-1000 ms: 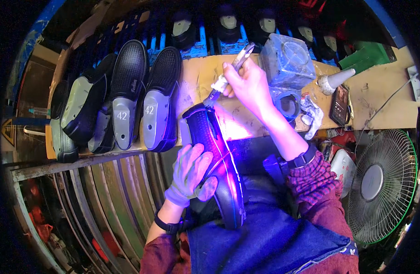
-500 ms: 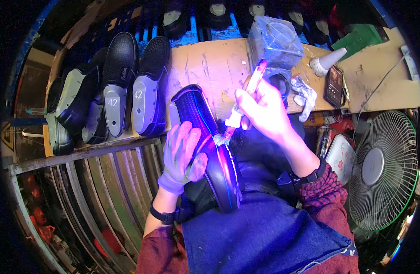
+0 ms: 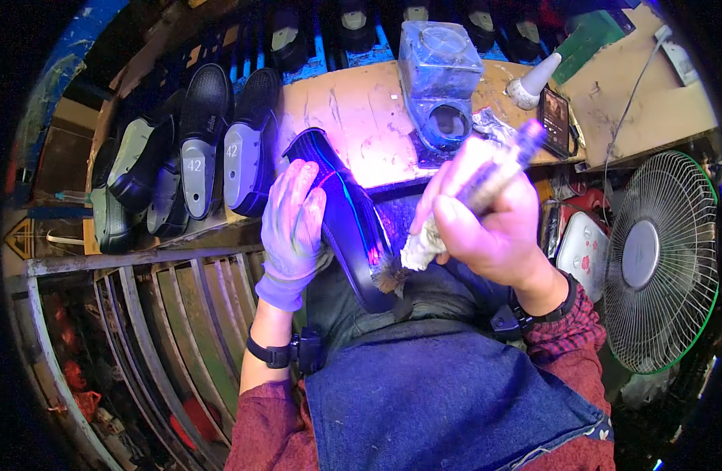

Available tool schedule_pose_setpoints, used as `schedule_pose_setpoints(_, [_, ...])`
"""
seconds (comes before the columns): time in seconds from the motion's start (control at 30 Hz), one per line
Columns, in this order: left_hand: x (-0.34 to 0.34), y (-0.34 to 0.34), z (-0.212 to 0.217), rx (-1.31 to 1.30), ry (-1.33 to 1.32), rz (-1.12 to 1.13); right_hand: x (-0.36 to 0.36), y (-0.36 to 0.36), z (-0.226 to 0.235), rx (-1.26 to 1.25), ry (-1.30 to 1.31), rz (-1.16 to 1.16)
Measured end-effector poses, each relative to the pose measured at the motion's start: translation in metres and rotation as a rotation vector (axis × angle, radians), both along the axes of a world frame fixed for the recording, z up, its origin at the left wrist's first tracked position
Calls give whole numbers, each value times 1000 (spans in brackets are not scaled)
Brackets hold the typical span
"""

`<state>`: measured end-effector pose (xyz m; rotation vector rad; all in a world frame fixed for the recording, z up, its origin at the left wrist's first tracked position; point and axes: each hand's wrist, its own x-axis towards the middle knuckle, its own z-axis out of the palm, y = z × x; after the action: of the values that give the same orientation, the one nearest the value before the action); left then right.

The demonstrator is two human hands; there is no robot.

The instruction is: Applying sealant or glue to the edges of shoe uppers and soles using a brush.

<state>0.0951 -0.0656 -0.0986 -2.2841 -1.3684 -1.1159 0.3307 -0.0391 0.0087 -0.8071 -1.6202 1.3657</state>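
A black slip-on shoe (image 3: 347,250) slants above my lap, its rounded end towards me and a purple-pink shine along its side. My left hand (image 3: 292,206), in a pale glove, grips the shoe from its left side; some fingertips are hidden. A brush (image 3: 391,278) is in my right hand (image 3: 498,228), which is bare and closed round the handle. White wrapping covers the brush near its neck. The dark bristles touch the shoe's right edge near the end closest to me.
Several black shoes with grey soles (image 3: 197,180) stand at the bench's left. On the bench (image 3: 329,98) are a cloudy box-like container (image 3: 442,71), a grey cone-tipped bottle (image 3: 531,85) and a phone (image 3: 557,122). A fan (image 3: 651,259) stands right; a metal rack (image 3: 149,314) is left.
The brush has moved down the shoe's edge towards the end nearest me, and its handle has tilted over to the right. The shoe's near end has risen away from my lap.
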Motion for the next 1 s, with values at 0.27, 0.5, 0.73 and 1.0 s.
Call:
schedule_pose_setpoints(0.27, [-15, 13, 39, -119, -95, -80, 11, 19, 44, 738, -43, 339])
schedule_pose_setpoints(0.5, [0, -5, 126, -855, -387, -162, 5, 28, 31, 605, 141, 158])
schedule_pose_setpoints(0.73, [2, -17, 58, -1292, -859, -412, -22, 48, 42, 224, 387, -95])
schedule_pose_setpoints(1.0, [1, 1, 59, -1476, -937, -500, -22, 66, -11, 420, 275, -95])
